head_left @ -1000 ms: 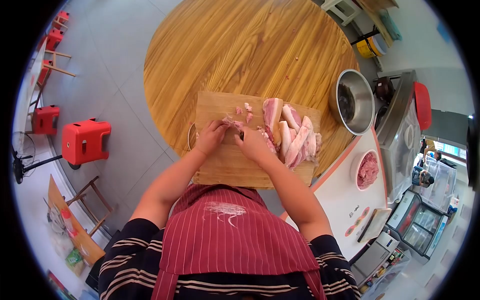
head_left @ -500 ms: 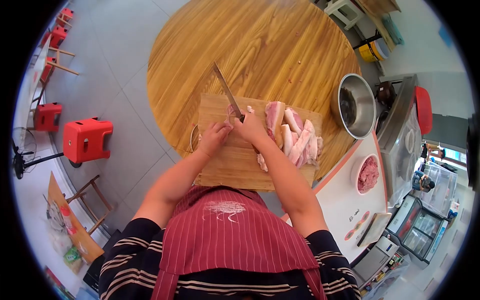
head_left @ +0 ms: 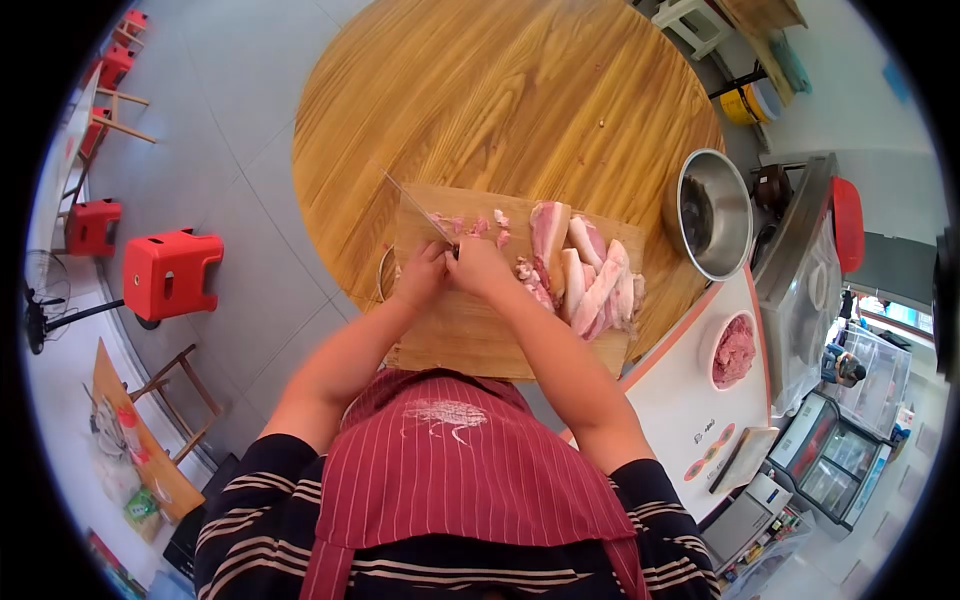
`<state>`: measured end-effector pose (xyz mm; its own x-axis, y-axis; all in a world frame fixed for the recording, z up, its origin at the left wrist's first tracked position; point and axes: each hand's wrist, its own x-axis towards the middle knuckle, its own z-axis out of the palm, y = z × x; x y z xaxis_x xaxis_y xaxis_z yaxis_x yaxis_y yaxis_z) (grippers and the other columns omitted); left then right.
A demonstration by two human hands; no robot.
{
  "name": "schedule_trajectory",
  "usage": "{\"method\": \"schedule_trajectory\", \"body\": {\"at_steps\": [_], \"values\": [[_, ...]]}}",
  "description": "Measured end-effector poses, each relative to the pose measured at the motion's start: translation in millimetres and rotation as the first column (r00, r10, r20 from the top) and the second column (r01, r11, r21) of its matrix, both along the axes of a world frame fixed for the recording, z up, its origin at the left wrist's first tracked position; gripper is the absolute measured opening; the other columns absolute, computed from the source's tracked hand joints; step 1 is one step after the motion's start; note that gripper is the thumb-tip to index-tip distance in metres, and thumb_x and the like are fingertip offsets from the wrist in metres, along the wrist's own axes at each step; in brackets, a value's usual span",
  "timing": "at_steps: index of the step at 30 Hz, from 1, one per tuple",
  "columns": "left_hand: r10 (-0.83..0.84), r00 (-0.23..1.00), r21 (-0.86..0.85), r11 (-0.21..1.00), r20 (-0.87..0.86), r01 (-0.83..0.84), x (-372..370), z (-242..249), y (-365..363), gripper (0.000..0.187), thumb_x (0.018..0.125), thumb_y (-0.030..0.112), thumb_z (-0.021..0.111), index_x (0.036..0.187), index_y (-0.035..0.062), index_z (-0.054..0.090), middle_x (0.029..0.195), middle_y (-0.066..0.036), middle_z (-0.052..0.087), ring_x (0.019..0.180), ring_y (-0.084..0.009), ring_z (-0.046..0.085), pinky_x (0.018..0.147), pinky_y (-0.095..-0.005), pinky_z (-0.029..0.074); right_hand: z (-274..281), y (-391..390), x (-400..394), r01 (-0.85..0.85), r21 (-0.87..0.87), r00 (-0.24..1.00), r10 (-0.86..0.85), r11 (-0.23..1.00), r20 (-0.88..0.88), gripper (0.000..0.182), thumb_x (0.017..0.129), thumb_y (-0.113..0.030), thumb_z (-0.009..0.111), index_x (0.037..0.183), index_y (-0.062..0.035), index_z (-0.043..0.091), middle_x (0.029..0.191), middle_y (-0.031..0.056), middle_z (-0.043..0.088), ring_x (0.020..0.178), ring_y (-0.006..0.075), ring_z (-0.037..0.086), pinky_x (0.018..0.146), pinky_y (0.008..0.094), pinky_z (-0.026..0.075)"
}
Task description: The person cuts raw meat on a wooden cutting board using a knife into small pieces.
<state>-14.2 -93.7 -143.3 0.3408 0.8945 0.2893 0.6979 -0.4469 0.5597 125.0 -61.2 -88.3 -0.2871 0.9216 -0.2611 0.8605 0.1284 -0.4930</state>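
My right hand [head_left: 480, 266] grips the dark handle of a knife [head_left: 416, 206], whose thin blade points up and left past the cutting board's far edge. Beside it, my left hand [head_left: 424, 273] has its fingers curled in close to the handle; what they hold, if anything, is hidden. Both hands are over the wooden cutting board [head_left: 465, 340]. Small pink meat bits [head_left: 480, 225] lie scattered beyond my hands. Thick strips of fatty raw pork [head_left: 603, 292] are heaped on the board's right side, with smaller cut pieces [head_left: 535, 283] next to my right wrist.
The board lies on a round wooden table [head_left: 470, 90]. A steel bowl [head_left: 735, 215] stands at its right edge. Further right, a white bowl of minced meat [head_left: 735, 352] rests on a white table [head_left: 665, 400]. A red stool [head_left: 165, 275] stands on the floor at left.
The knife has come lower and left, its blade tilting further left. My right hand moved left, nearer my left hand. More small meat bits now show on the board.
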Motion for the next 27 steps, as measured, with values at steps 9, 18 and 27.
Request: {"method": "schedule_trajectory", "body": {"at_steps": [9, 18, 27], "values": [[0.039, 0.991, 0.042, 0.998, 0.129, -0.045, -8, 6, -4, 0.021, 0.073, 0.005, 0.065, 0.094, 0.0057, 0.064, 0.101, -0.009, 0.06, 0.094, -0.0291, 0.056, 0.078, -0.0381, 0.048, 64, -29, 38, 0.061, -0.298, 0.996, -0.075, 0.952, -0.038, 0.036, 0.084, -0.026, 0.058, 0.107, 0.0013, 0.058, 0.083, 0.0247, 0.064, 0.082, 0.0402, 0.062, 0.076, 0.0445, 0.048], [0.029, 0.998, 0.013, 0.999, 0.061, -0.03, -8, 3, -2, 0.021, 0.069, 0.005, 0.064, 0.091, 0.0045, 0.064, 0.101, -0.01, 0.059, 0.094, -0.03, 0.055, 0.08, -0.0382, 0.048, 25, -10, -2, 0.103, -0.294, 0.995, -0.095, 0.95, 0.042, 0.032, 0.084, -0.025, 0.056, 0.103, 0.0007, 0.057, 0.083, 0.0257, 0.063, 0.08, 0.0415, 0.061, 0.075, 0.047, 0.048], [0.03, 0.991, 0.087, 0.995, 0.129, -0.042, -8, 1, -3, 0.023, 0.069, 0.005, 0.064, 0.092, 0.0062, 0.063, 0.099, -0.008, 0.059, 0.09, -0.027, 0.056, 0.078, -0.0353, 0.048, 73, -17, 28, 0.03, -0.257, 0.995, -0.052, 0.966, -0.08, 0.038, 0.083, -0.027, 0.058, 0.107, 0.0026, 0.058, 0.086, 0.0256, 0.063, 0.085, 0.0395, 0.061, 0.076, 0.0447, 0.048]]}}
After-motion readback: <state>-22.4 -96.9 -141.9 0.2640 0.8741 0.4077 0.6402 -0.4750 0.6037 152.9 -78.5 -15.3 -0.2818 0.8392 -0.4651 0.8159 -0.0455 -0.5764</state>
